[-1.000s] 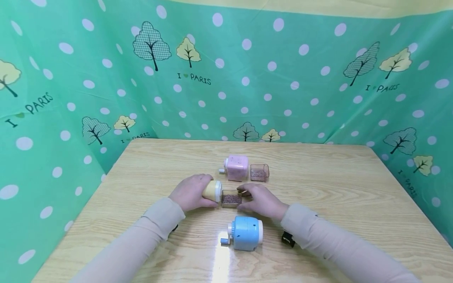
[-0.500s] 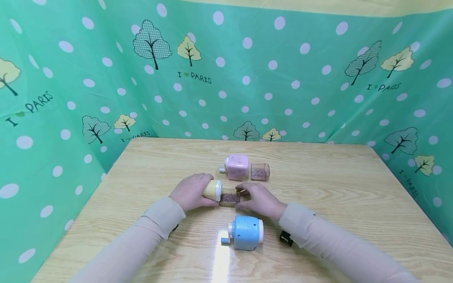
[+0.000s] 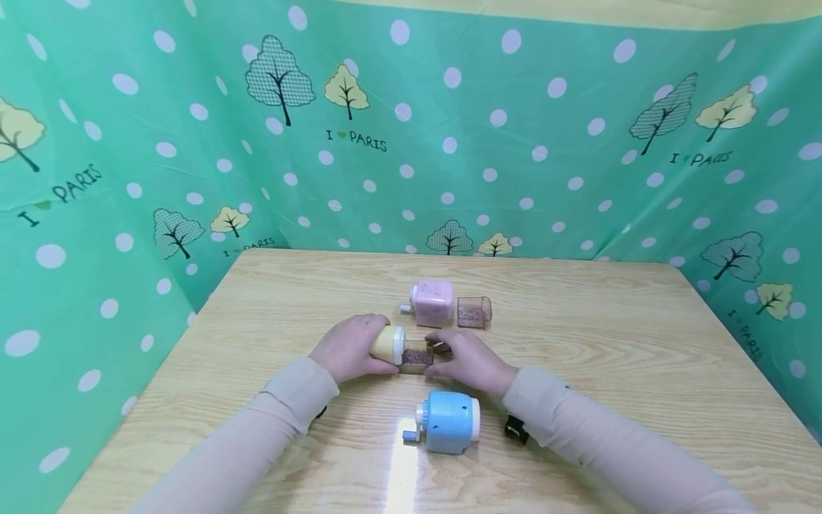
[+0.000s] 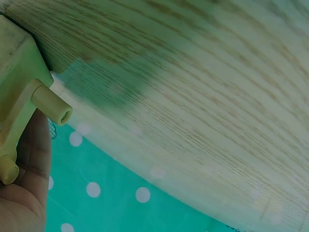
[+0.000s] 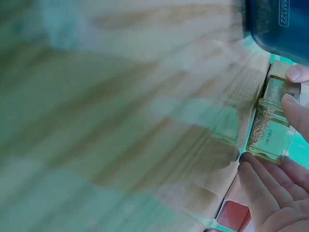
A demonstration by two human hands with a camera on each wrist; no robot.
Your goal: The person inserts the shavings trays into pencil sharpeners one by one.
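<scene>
My left hand (image 3: 347,347) grips a yellow hand-crank pencil sharpener (image 3: 385,345) lying on its side, its white-rimmed end facing right. In the left wrist view the yellow crank (image 4: 50,104) sticks out past the palm. From the right, my right hand (image 3: 474,360) pinches a clear yellowish shavings tray (image 3: 417,359) by its outer end, thumb on the near side and fingers on the far side. Dark shavings lie in this tray. Its inner end is right at the sharpener's white rim, partly inside. The right wrist view shows lettering on the tray's end face (image 5: 272,137).
A blue crank sharpener (image 3: 448,422) lies nearer the person, below the hands. Behind them is a pink sharpener (image 3: 433,303), with a clear reddish shavings tray (image 3: 474,313) at its right. A green dotted curtain (image 3: 449,178) surrounds the wooden table (image 3: 610,321).
My right hand has moved slightly left with the shavings tray, bringing it up to and partly into the yellow sharpener. My left hand holds nearly the same spot.
</scene>
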